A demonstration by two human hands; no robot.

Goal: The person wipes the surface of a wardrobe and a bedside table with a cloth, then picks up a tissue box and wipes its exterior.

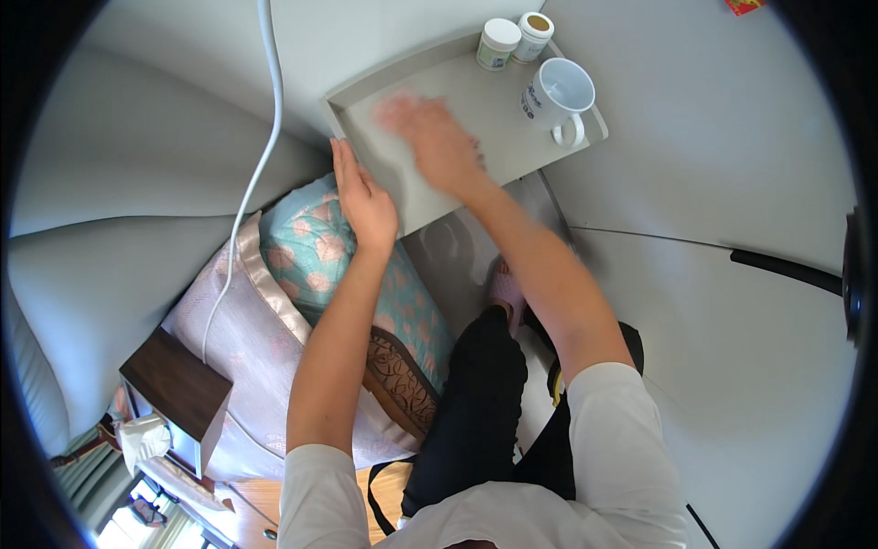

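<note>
The beige top of a bedside table (384, 185), with a raised rim, spans the upper middle of the view. My left hand (367, 206) rests flat along its left side, fingers straight and nothing held. Over the left half of this top is my right hand (439, 141), blurred by motion. Its fingers are too smeared to tell whether they hold something; a small dark patterned patch shows beside the hand. To the right of it stand a white printed mug (549, 103) with a handle, a white-lidded jar (499, 44) and a white bottle (531, 44) with a tan-centred cap.
A bed with a teal floral quilt (315, 240) and a pale lilac cover (254, 357) lies left. A white cable (271, 137) hangs across the grey padded headboard (137, 144). A dark-topped box (178, 381) sits on the bed. Pale cabinet panels (699, 151) with a black handle (785, 271) stand right.
</note>
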